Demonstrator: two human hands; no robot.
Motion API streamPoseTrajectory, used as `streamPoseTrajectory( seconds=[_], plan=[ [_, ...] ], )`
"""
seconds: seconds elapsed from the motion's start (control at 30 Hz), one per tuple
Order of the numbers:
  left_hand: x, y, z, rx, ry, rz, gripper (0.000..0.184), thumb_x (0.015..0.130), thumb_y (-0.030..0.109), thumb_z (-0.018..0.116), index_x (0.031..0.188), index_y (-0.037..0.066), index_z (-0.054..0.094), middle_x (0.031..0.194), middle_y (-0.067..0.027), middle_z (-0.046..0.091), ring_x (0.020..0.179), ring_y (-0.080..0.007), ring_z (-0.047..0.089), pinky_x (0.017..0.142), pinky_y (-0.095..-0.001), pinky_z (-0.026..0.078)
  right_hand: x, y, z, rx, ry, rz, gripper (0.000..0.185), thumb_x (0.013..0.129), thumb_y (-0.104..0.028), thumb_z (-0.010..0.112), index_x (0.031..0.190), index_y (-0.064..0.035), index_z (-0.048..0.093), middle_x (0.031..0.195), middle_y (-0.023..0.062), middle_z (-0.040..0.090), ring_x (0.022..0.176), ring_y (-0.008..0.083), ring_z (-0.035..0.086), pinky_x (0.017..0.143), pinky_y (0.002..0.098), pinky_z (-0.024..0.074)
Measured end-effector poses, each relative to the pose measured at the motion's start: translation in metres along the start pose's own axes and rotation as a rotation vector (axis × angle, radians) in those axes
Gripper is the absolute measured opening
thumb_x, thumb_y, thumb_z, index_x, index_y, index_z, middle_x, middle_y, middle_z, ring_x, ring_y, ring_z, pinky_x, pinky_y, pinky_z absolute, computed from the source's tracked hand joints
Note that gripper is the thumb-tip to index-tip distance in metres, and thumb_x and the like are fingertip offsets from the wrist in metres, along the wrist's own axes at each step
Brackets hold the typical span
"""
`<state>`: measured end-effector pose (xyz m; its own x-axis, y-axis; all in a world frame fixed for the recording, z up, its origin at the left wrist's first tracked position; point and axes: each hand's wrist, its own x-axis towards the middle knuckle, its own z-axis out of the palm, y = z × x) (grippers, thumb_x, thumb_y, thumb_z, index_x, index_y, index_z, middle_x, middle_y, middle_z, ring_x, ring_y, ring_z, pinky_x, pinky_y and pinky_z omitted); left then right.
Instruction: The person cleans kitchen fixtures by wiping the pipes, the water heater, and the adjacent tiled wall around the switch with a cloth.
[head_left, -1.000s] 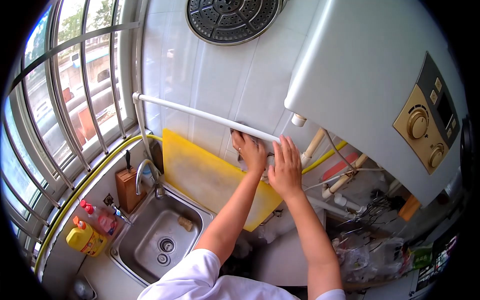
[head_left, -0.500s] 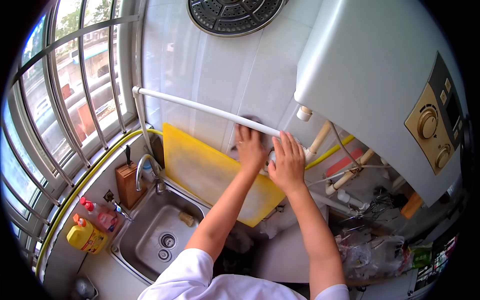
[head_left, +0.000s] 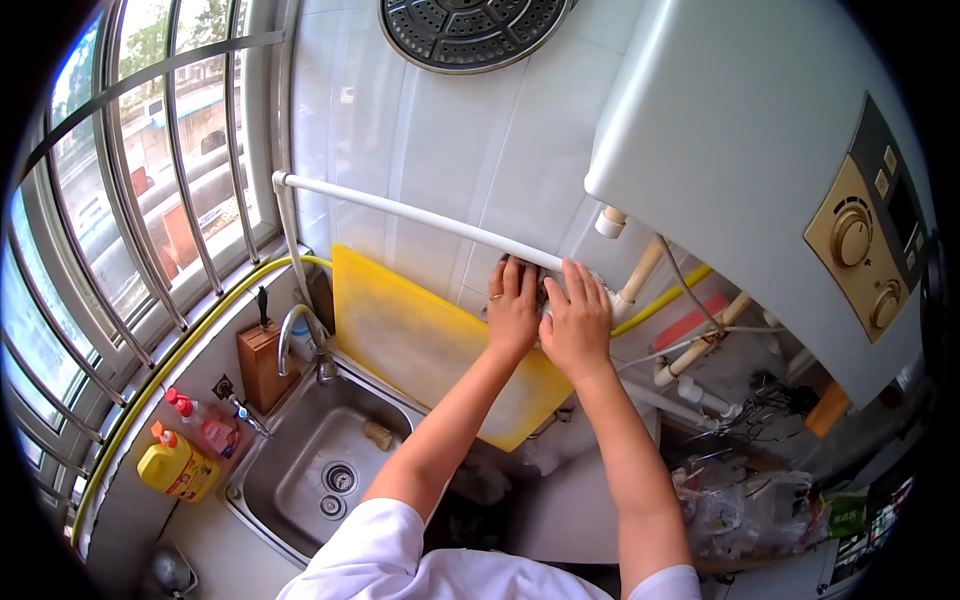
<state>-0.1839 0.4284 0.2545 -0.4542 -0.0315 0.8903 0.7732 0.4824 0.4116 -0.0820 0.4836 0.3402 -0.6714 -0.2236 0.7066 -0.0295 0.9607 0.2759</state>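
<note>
White pipe [head_left: 400,211] is where we look first: it slants along the tiled wall, down from its elbow near the window to the hands, which are at its lower right end. We see the left hand [head_left: 513,310] just below the pipe, back towards us, its fingers extended and close together, the tips reaching to the wall. A dark item [head_left: 541,288] shows between the two hands, too covered for us to name, and we cannot tell whether the left hand has hold of it. The right hand [head_left: 577,325] is just beside, opened out, its fingers nearly straight and laid over the pipe's end, its thumb towards the left hand; we see nothing gripped in it, though its palm is hidden from us.

Below the left forearm and behind it we find a yellow board [head_left: 420,345] leaning against the wall, and to its left the metal sink [head_left: 295,465] with a brown lump [head_left: 378,434] inside. A wooden block [head_left: 265,370], a red-capped bottle [head_left: 212,432] and a yellow bottle [head_left: 178,470] stand along the sink's left side. At the upper right we see a white appliance [head_left: 730,150].
</note>
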Motion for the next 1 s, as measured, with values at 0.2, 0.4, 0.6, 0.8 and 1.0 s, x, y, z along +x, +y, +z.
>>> streamPoseTrajectory(
  seconds=[0.2, 0.4, 0.6, 0.8, 1.0],
  plan=[
    [0.005, -0.024, -0.002, -0.396, 0.103, -0.521, 0.055, 0.074, -0.009, 0.051, 0.129, -0.003, 0.049, 0.13, -0.0239, 0.042, 0.118, -0.0432, 0.041, 0.1, -0.047, 0.038, 0.0, 0.005, -0.005, 0.04, -0.03, -0.003, 0.032, 0.07, -0.01, 0.067, 0.101, -0.0042, 0.067, 0.136, 0.0178, 0.051, 0.129, 0.0336, 0.046, 0.106, 0.0472, 0.0371],
    [0.075, 0.013, -0.041, -0.26, 0.194, -0.152, 0.057, 0.073, -0.009, 0.055, 0.13, -0.005, 0.049, 0.137, -0.0238, 0.041, 0.122, -0.0418, 0.041, 0.101, -0.0469, 0.037, -0.003, 0.005, -0.001, 0.056, 0.017, -0.001, 0.019, 0.067, -0.01, 0.068, 0.085, -0.0039, 0.069, 0.135, 0.0172, 0.052, 0.129, 0.0327, 0.046, 0.106, 0.0464, 0.0366],
    [0.083, 0.021, -0.033, 0.161, -0.082, -0.019, 0.06, 0.082, 0.034, 0.062, 0.133, 0.003, 0.052, 0.15, -0.0107, 0.037, 0.121, -0.0329, 0.044, 0.096, -0.0464, 0.037, -0.001, 0.005, 0.003, 0.055, 0.048, -0.002, 0.014, 0.069, -0.01, 0.066, 0.081, -0.0035, 0.07, 0.135, 0.018, 0.052, 0.129, 0.0327, 0.046, 0.106, 0.0469, 0.0363],
    [0.1, 0.012, -0.036, 0.18, -0.014, -0.145, 0.052, 0.081, 0.031, 0.065, 0.124, 0.002, 0.058, 0.144, -0.0101, 0.043, 0.118, -0.0317, 0.045, 0.096, -0.0463, 0.036, -0.003, 0.003, -0.002, 0.049, 0.004, 0.006, 0.019, 0.068, -0.007, 0.064, 0.086, -0.0053, 0.071, 0.134, 0.0175, 0.052, 0.129, 0.034, 0.045, 0.106, 0.0487, 0.0355],
    [0.079, 0.017, -0.038, 0.228, -0.041, 0.018, 0.049, 0.079, 0.027, 0.067, 0.122, 0.005, 0.059, 0.137, -0.0098, 0.048, 0.119, -0.0294, 0.046, 0.093, -0.0458, 0.036, -0.001, 0.004, 0.001, 0.051, 0.041, -0.015, 0.012, 0.068, -0.01, 0.065, 0.077, -0.0027, 0.07, 0.135, 0.0186, 0.052, 0.129, 0.0339, 0.046, 0.106, 0.0473, 0.0354]
  ],
)
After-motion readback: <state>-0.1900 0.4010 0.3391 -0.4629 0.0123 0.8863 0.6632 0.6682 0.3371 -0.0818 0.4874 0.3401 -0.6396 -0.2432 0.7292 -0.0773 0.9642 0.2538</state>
